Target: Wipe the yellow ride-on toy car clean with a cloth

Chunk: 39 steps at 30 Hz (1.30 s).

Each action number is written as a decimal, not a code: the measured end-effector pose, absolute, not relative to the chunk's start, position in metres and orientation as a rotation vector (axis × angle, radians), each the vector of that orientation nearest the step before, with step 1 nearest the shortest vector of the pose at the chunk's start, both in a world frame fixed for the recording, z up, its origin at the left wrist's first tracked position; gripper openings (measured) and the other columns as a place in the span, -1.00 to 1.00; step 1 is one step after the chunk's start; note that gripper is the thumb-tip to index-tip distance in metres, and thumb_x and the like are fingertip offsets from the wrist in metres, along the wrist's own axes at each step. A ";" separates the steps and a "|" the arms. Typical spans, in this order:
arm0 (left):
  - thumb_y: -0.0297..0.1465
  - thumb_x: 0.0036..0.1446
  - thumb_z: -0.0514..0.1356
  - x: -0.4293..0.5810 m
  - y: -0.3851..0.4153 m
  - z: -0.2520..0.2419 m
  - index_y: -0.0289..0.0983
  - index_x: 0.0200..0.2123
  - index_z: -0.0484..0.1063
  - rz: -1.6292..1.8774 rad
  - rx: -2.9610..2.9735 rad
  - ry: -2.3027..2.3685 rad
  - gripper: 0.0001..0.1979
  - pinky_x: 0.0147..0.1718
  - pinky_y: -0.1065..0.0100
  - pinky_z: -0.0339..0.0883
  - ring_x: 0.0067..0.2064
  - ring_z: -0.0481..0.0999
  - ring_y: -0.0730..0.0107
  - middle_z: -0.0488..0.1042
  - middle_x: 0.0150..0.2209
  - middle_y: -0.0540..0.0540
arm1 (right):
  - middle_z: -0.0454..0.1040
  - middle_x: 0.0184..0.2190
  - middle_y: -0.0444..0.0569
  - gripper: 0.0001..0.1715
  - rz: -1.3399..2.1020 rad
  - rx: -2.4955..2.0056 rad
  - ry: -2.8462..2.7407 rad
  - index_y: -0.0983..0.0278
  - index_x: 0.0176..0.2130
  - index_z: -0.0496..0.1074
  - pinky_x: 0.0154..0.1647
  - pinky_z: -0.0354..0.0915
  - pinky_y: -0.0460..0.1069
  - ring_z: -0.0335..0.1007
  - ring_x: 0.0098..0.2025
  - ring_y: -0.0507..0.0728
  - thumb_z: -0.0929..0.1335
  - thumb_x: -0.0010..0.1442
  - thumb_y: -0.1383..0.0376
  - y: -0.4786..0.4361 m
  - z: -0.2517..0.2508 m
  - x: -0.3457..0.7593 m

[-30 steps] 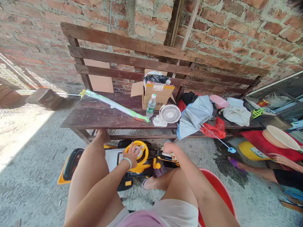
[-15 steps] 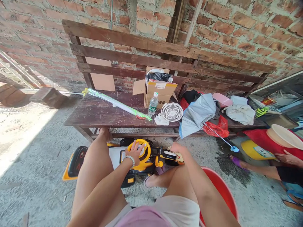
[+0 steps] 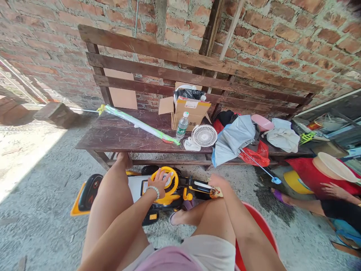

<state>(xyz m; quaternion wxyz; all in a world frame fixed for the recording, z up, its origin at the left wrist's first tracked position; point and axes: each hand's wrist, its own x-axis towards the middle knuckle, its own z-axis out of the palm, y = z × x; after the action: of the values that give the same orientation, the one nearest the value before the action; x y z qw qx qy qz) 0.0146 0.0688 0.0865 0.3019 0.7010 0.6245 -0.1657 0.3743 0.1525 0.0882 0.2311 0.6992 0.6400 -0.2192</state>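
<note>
A yellow and black toy ride-on car [image 3: 93,190] stands on the ground between my legs. My left hand [image 3: 159,181] rests on its yellow steering wheel [image 3: 166,186], fingers curled over the rim. My right hand [image 3: 219,183] is at the car's front end, closed round a small patterned item [image 3: 217,193] that I cannot make out clearly. I sit on a red stool [image 3: 261,227].
A dark wooden bench [image 3: 124,137] stands against the brick wall. It holds a green wrapped roll [image 3: 138,124], a cardboard box [image 3: 188,109], a water bottle [image 3: 182,126], a white fan [image 3: 204,135], a grey umbrella [image 3: 234,137] and cloths. Another person [image 3: 327,192] sits at right.
My right hand has slid a little to the right along the car's front. My left hand has stayed on the steering wheel. The view has shifted slightly.
</note>
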 end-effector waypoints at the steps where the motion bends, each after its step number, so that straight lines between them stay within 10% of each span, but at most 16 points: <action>1: -0.39 -0.01 0.28 0.015 0.069 0.087 0.14 0.63 -0.24 -0.430 1.851 1.661 0.21 0.41 -0.63 -0.08 0.63 -0.61 -0.15 -0.42 0.67 0.03 | 0.67 -0.33 0.15 -0.92 -0.601 1.926 1.755 0.32 -0.36 0.63 -0.27 0.41 0.01 0.65 -0.27 0.26 0.54 0.04 0.38 0.151 0.089 0.374; 9: -0.27 -0.03 0.37 0.015 0.071 0.086 0.15 0.63 -0.23 -0.448 1.843 1.653 0.25 0.39 -0.62 -0.03 0.63 -0.61 -0.20 -0.42 0.68 -0.02 | 0.70 0.04 0.11 -0.64 -0.541 2.092 1.937 0.19 0.03 0.66 0.05 0.41 0.03 0.62 0.09 0.26 0.32 0.42 0.21 0.125 0.104 0.338; 14: -0.25 -0.03 0.39 0.014 0.072 0.082 0.15 0.63 -0.26 -0.459 1.840 1.657 0.28 0.38 -0.64 -0.05 0.63 -0.63 -0.21 -0.43 0.67 -0.02 | 0.60 0.24 0.08 -0.31 -0.629 2.376 2.196 0.16 0.49 0.31 0.21 0.42 0.08 0.57 0.21 0.27 0.24 0.47 0.17 0.068 0.080 0.284; 30: -0.35 -0.06 0.39 0.012 0.071 0.077 0.13 0.63 -0.19 -0.395 1.861 1.691 0.27 0.42 -0.58 -0.06 0.64 -0.59 -0.15 -0.39 0.68 -0.03 | 0.63 0.20 0.09 -0.46 -1.042 2.545 1.904 0.20 0.21 0.57 0.32 0.39 0.07 0.55 0.24 0.25 0.20 0.42 0.26 -0.006 0.048 0.298; 39: -0.44 -0.03 0.34 0.016 0.072 0.085 0.15 0.63 -0.24 -0.481 1.860 1.700 0.26 0.41 -0.59 -0.04 0.65 -0.58 -0.10 -0.42 0.68 -0.05 | 0.46 0.32 0.34 -0.34 -0.444 3.132 1.530 0.41 0.35 0.42 0.36 0.29 0.06 0.42 0.35 0.32 0.13 0.49 0.17 0.046 0.115 0.404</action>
<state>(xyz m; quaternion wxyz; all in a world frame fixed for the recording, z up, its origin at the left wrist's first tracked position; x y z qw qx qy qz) 0.0161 0.0721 0.0851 0.2842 0.6952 0.6353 -0.1799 0.4041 0.0464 0.1149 -0.1850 0.8760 0.4278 -0.1243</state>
